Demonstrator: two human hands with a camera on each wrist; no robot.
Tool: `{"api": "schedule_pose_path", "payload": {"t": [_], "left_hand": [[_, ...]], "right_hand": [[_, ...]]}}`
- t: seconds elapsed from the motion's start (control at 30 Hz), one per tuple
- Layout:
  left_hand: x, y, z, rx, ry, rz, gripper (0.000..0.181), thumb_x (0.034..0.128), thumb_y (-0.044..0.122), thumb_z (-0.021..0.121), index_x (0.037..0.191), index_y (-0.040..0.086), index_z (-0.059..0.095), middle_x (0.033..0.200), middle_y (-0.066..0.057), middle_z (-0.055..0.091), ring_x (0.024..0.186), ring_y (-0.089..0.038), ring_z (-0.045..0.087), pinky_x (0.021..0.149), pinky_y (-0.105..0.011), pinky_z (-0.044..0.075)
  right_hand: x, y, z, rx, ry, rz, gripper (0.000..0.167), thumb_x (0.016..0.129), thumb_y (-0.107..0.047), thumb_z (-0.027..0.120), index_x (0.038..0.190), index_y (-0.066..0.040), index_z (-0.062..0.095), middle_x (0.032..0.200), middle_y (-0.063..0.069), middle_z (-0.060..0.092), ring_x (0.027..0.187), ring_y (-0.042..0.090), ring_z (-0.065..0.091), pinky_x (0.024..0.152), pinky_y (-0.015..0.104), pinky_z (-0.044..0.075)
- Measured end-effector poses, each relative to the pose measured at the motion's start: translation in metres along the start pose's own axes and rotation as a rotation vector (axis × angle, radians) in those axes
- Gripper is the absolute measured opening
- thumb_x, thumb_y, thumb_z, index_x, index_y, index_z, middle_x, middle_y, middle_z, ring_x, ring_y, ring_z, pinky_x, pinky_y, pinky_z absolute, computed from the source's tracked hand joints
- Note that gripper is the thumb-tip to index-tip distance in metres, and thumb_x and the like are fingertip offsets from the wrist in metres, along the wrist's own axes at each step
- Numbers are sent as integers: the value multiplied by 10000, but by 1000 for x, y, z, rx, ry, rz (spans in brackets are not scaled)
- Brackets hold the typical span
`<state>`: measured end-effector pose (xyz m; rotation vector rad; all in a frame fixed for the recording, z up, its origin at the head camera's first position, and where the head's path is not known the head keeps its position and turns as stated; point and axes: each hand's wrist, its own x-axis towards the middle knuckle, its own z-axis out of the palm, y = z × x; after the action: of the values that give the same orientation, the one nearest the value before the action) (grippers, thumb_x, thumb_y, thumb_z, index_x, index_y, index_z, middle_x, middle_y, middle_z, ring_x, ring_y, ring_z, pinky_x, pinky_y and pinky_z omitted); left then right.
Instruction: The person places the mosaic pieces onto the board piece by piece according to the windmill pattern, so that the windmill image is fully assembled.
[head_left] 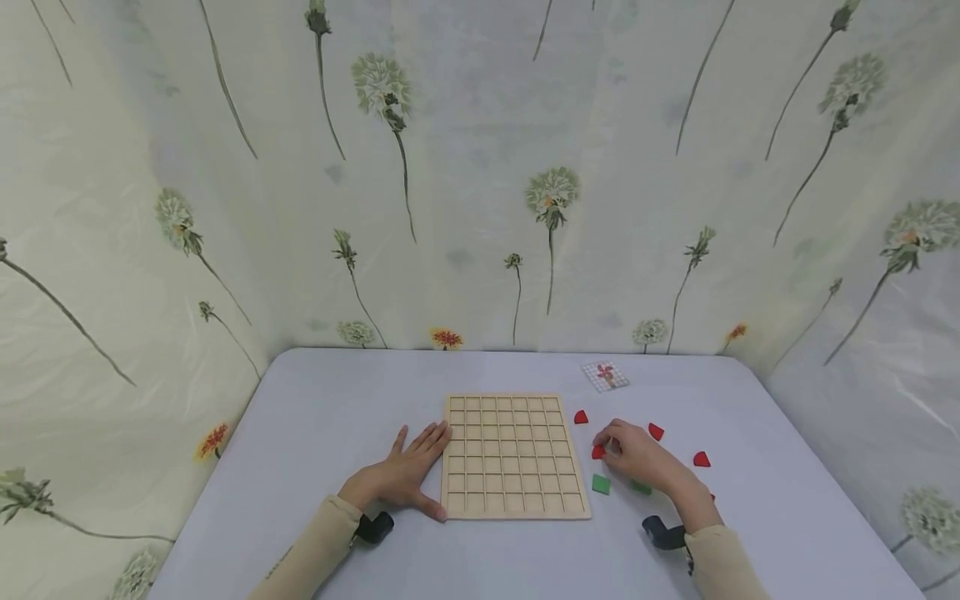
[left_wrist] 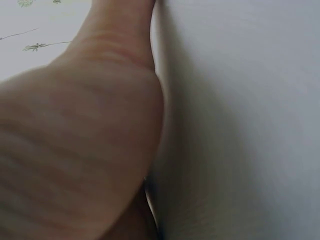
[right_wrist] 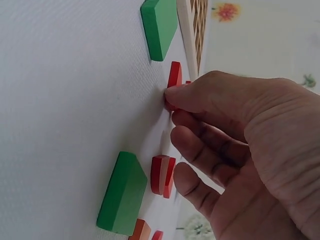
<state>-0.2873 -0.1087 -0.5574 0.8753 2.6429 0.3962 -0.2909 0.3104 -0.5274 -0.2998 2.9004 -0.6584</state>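
A wooden grid board (head_left: 517, 457) with square cells lies on the table. My left hand (head_left: 405, 475) rests flat at its left edge, fingers spread, fingertips and thumb touching the frame; its palm side (left_wrist: 80, 140) fills much of the left wrist view. Just right of the board, my right hand (head_left: 641, 457) pinches a red quarter-round piece (head_left: 597, 452) between thumb and fingers. In the right wrist view the thumb of my right hand (right_wrist: 225, 135) presses on that red piece (right_wrist: 174, 75), which is low at the table surface. A green square (head_left: 601, 484) lies below it.
More red pieces lie around the right hand, one above (head_left: 581, 417), one behind (head_left: 656, 432) and one to the right (head_left: 701, 459). Another green block (right_wrist: 122, 195) sits under the right hand. A patterned card (head_left: 606, 376) lies at the back right. A floral curtain hangs behind the table.
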Motion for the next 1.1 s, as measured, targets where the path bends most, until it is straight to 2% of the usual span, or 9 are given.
{"api": "schedule_pose_path", "payload": {"t": [0.37, 0.73, 1.1], "left_hand": [[-3, 1, -4, -11, -6, 6, 1318, 690, 713, 725, 1591, 115, -27, 1683, -63, -67, 1563, -274, -46, 1201, -641, -80], [-4, 1, -1, -9, -2, 8, 1323, 682, 721, 725, 1593, 115, -18, 1684, -62, -56, 1563, -272, -34, 1201, -644, -73], [-1, 1, -2, -2, -1, 3, 1320, 681, 720, 729, 1594, 111, -5, 1684, -53, -55, 1564, -267, -35, 1205, -636, -71]], "right_hand": [[3, 3, -1, 16, -7, 12, 184, 861, -95, 701, 1034, -155, 724, 981, -17, 623, 887, 166, 525, 802, 327, 514], [2, 2, 4, -5, -2, 17, 190, 849, -135, 720, 1039, -138, 704, 923, -17, 600, 857, 161, 518, 764, 304, 495], [4, 1, 2, 25, 20, 26, 232, 840, -210, 755, 1049, -145, 679, 973, -1, 596, 867, 162, 520, 737, 278, 499]]}}
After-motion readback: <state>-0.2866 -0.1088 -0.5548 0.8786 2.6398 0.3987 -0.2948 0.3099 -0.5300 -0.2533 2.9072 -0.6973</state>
